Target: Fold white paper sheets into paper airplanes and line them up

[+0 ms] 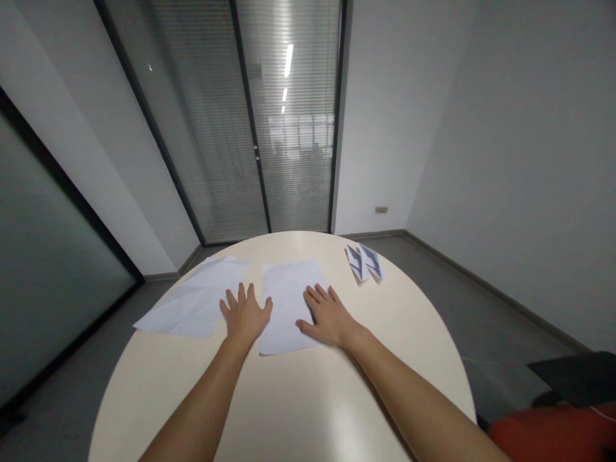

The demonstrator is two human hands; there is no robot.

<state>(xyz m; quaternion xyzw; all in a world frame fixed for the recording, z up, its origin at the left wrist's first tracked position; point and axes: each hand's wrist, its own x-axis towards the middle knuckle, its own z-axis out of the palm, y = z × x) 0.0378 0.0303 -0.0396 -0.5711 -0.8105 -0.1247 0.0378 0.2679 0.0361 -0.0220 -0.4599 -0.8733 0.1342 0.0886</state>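
Observation:
A white sheet of paper [287,285] lies flat in the middle of the round table. My left hand [244,314] rests with spread fingers between this sheet and the papers to its left, its thumb at the sheet's left edge. On the sheet's right side lies my right hand [329,317], palm down, fingers apart, holding nothing. Creased white papers [187,307] overlap at the table's left. Toward the back right stand or lie two folded paper pieces [364,264] with grey-blue shaded parts.
The cream round table [289,410] fills the lower middle. A red seat [548,436] and a dark flat object [575,377] are at the lower right. Beyond the table are glass panels with blinds [216,160] and a wall socket [381,210].

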